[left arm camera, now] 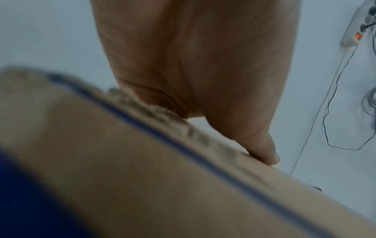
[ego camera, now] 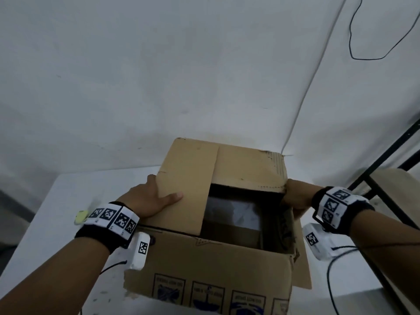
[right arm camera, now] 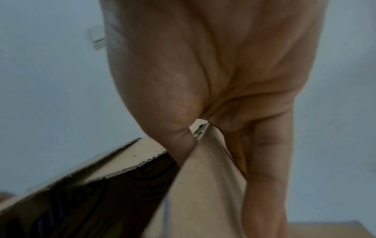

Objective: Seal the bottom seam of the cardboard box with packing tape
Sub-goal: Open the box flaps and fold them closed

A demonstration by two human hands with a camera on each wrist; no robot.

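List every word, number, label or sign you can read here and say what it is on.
No text reads clearly.
On the cardboard box front: blue handling symbols with captions above them, too small and blurred to read.
On the wrist bands: black-and-white square code markers, no letters or numbers legible.

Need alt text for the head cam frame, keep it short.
Two bare hands work the flaps of a brown cardboard box on a white table. The left hand holds the left flap over the opening, and the right hand grips the right flap, which hangs outward. The opening's right half is uncovered and dark inside.
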